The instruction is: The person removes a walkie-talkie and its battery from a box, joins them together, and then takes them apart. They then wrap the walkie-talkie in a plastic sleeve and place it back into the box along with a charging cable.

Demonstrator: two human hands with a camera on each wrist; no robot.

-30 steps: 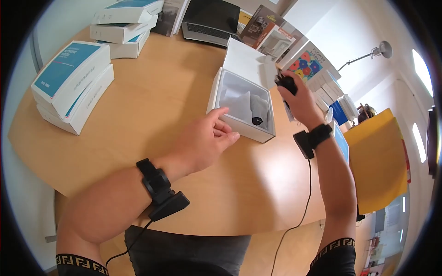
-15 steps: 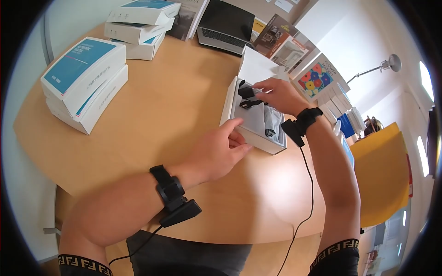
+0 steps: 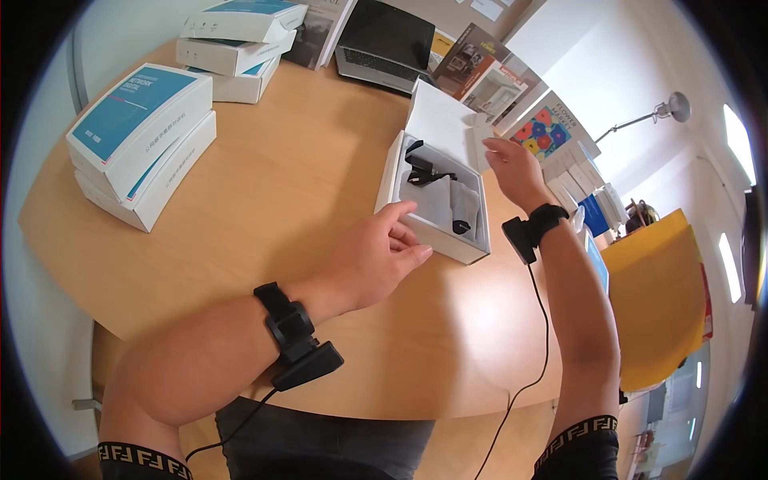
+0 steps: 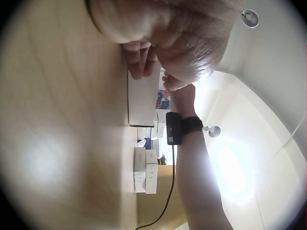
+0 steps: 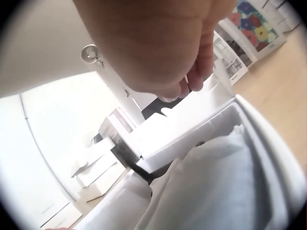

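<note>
An open white box (image 3: pixel 450 246) stands on the table with its lid (image 3: pixel 438 120) folded back. Inside lie a black adapter with a cable (image 3: pixel 422 170) and, beside it, an item in a translucent bag (image 3: pixel 464 206). My left hand (image 3: pixel 370 254) rests against the box's near left side, fingers loosely bent; in the left wrist view its fingers (image 4: pixel 139 60) touch the box's white wall (image 4: pixel 143 100). My right hand (image 3: pixel 518 174) is just right of the box, above the table, holding nothing visible. The right wrist view shows that hand (image 5: pixel 158 48) over the bag (image 5: pixel 206 187).
Stacked white-and-blue boxes (image 3: pixel 140 132) stand at the left, more (image 3: pixel 240 52) behind them. A laptop (image 3: pixel 384 48) is at the back, with upright books (image 3: pixel 544 132) to its right. A yellow sheet (image 3: pixel 652 296) hangs at the right, and a cable (image 3: pixel 544 352) trails from the right wrist.
The black adapter and cable, held by my right hand a second ago, now lie in the box. My right hand has let go and moved out to the right. The left hand stays at the box.
</note>
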